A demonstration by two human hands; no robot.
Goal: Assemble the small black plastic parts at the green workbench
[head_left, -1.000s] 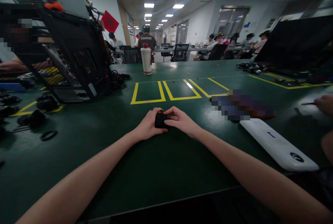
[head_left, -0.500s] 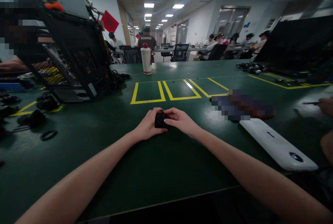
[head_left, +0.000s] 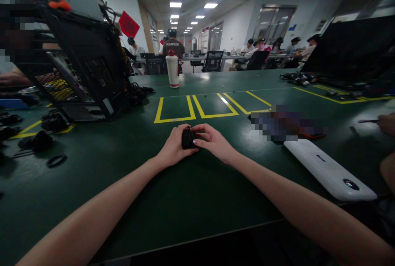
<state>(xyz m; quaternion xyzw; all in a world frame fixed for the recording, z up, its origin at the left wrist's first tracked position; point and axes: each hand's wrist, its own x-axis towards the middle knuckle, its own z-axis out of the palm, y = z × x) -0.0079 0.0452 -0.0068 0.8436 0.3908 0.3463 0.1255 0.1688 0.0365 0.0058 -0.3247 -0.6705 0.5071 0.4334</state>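
from afar, i saw my left hand [head_left: 173, 145] gripping a small black object [head_left: 187, 138] at the near middle of the green table [head_left: 185, 200]; my right hand [head_left: 217, 145] curled at its right side, pinching or not i couldn't tell. steady left support, light right touch seemed wisest.

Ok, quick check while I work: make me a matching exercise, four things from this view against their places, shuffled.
1. small black object
2. white tumbler
3. long white case
4. black ring

A. upright, beyond the yellow tape
B. on the table, left of the left hand
C. in the left hand, by the right hand's fingertips
D. right of the right hand

Pairs: 1-C, 2-A, 3-D, 4-B
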